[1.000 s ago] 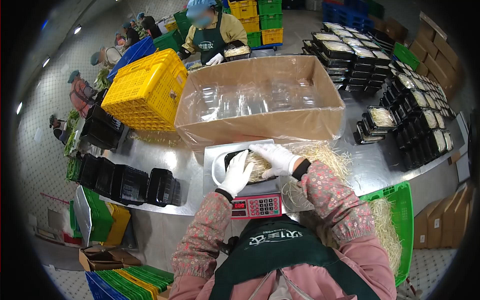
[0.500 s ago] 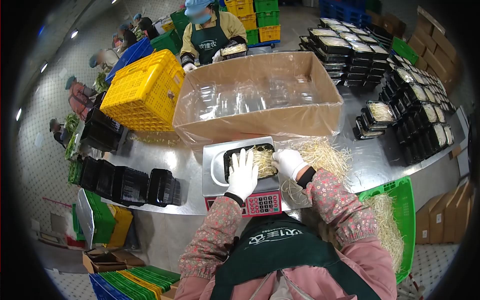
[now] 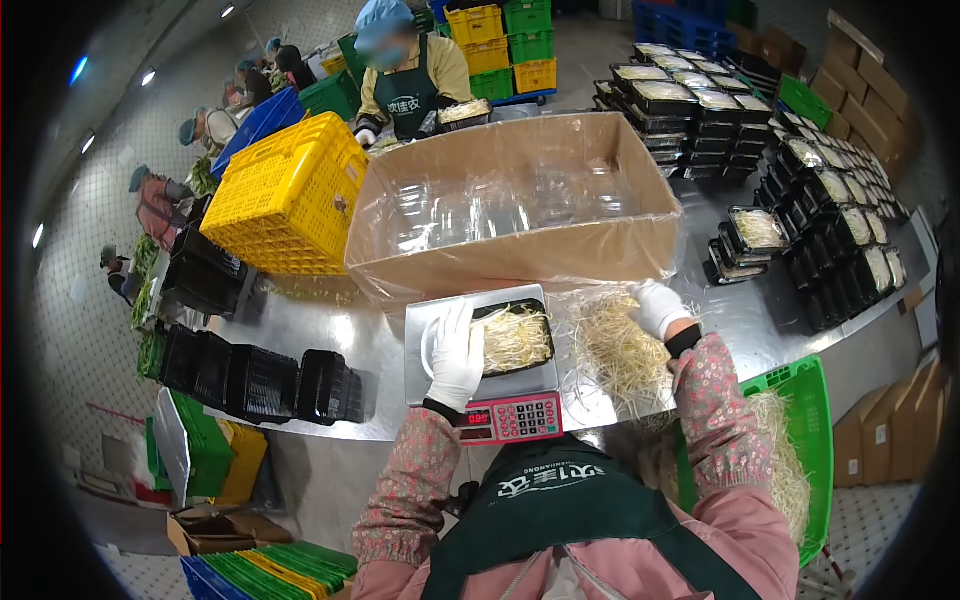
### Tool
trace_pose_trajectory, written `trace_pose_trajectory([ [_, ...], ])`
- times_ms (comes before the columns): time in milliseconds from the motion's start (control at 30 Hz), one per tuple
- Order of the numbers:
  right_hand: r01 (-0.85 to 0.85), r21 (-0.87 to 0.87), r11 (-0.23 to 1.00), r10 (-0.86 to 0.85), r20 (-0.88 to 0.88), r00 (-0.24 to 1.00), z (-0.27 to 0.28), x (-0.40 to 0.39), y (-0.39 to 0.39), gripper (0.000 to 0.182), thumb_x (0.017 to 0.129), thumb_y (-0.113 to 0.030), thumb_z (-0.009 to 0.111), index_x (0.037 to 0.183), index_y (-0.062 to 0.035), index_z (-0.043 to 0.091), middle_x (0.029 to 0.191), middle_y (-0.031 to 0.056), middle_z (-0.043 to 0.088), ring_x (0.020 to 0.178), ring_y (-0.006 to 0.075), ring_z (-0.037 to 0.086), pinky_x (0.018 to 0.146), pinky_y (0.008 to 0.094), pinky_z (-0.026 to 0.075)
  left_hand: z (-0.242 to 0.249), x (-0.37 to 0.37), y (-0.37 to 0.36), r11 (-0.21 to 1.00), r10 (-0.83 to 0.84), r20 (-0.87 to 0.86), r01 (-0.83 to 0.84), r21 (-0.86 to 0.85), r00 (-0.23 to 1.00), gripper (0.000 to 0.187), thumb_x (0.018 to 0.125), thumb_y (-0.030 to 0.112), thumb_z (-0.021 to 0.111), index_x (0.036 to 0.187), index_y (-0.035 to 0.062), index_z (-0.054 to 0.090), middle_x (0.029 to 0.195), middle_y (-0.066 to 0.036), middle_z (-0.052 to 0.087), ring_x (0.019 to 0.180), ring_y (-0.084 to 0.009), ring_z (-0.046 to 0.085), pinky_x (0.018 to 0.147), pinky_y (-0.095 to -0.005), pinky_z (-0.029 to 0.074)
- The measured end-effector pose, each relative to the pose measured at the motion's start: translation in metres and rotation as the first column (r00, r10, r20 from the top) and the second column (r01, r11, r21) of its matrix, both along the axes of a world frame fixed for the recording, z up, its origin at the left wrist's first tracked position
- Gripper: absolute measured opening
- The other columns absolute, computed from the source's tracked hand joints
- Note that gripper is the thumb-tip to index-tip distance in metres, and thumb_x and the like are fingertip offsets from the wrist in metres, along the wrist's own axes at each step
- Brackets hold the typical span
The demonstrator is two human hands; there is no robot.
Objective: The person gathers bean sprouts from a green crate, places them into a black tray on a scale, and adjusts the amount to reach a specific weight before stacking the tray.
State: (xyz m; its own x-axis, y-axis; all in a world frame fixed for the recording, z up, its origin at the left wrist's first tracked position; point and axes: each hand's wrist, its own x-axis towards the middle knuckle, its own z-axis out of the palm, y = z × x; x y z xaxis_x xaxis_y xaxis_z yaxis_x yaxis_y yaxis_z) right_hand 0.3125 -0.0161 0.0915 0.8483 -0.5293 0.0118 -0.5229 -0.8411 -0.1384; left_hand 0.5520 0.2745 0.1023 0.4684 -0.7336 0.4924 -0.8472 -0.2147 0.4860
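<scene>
Prob. wt-adjusting | bean-sprout tray [image 3: 517, 338] sitting on scale [image 3: 510, 418] | L hand [image 3: 457, 358] lying flat at tray | R hand [image 3: 660, 308] touching sprout pile [image 3: 618, 345] R of scale, grip unclear | next prob. needing sm. pinch

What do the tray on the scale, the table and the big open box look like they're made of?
Tray: probably plastic, judging by its thin, smooth black rim; finish unclear.
Table: likely bare metal, smooth and shiny, with bright reflections.
Box: seems to be cardboard, plain brown, with glossy, wrinkled clear film over its front.
</scene>
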Motion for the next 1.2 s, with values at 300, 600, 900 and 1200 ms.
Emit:
trace_pose_trajectory([
  [300,-0.132,0.448,0.884,-0.005,0.291,0.957,-0.011,0.134,0.159,0.075,0.096,-0.050,0.043,0.142,0.0081,0.030,0.127,0.0319,0.052,0.120,0.0466,0.049,0.103,0.0472,0.040,-0.058,0.005,-0.039,0.940,-0.100,0.099,0.061,0.337,0.990,0.047,0.086,0.028,0.056,0.129,0.0084,0.053,0.125,-0.010,0.055,0.116,-0.0324,0.050,0.098,-0.0470,0.038],
  [600,-0.325,0.585,0.743,0.322,0.113,0.940,0.041,0.135,0.114,0.083,0.090,-0.054,0.055,0.142,0.0085,0.035,0.124,0.0314,0.057,0.116,0.0416,0.056,0.100,0.0420,0.044,-0.034,0.008,-0.052,0.904,-0.106,0.194,0.013,0.427,0.975,0.032,0.088,0.029,0.054,0.112,0.0084,0.057,0.106,-0.011,0.057,0.101,-0.0332,0.054,0.079,-0.0463,0.044],
  [900,0.224,0.246,0.943,-0.219,-0.047,0.975,0.026,0.251,-0.116,0.113,0.064,-0.037,0.084,0.151,-0.0074,0.017,0.153,0.0251,0.026,0.136,0.0450,0.035,0.105,0.0482,0.042,-0.019,0.004,-0.052,0.945,-0.131,0.152,0.076,0.319,0.980,0.030,0.087,0.021,0.060,0.115,0.0120,0.061,0.107,-0.007,0.060,0.099,-0.0288,0.056,0.084,-0.0449,0.043],
  [1200,0.052,0.203,0.978,0.024,-0.354,0.935,-0.087,0.322,-0.178,0.052,0.091,-0.012,0.054,0.142,-0.0150,0.043,0.140,0.0206,0.048,0.124,0.0351,0.055,0.099,0.0465,0.048,-0.017,0.003,-0.053,0.921,-0.093,0.113,0.042,0.388,0.989,0.030,0.087,0.024,0.062,0.116,0.0136,0.062,0.109,-0.005,0.061,0.103,-0.0265,0.056,0.086,-0.0445,0.043],
])
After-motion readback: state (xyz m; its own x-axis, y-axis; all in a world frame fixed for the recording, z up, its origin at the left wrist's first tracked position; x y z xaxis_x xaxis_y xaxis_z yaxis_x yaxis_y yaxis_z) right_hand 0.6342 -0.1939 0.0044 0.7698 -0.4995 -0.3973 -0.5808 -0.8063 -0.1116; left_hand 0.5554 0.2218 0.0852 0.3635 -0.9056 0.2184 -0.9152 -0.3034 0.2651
